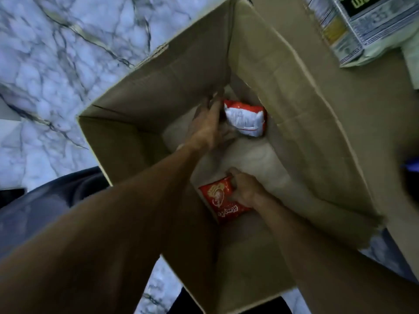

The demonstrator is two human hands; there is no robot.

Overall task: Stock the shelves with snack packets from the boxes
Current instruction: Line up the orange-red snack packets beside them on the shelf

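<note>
Now: box [294,105] holds two packets | right hand [246,190] curls fingers round red packet [217,201], lower centre | left hand [206,128], fingers straight, beside white packet [246,118], centre | likely light, soft, slippery, crushable; pinch sealed edge.

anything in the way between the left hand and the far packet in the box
Nothing visible. The left hand lies right beside the far packet on the floor of the box, nothing between. The right hand grips the near red packet, well clear.
</note>
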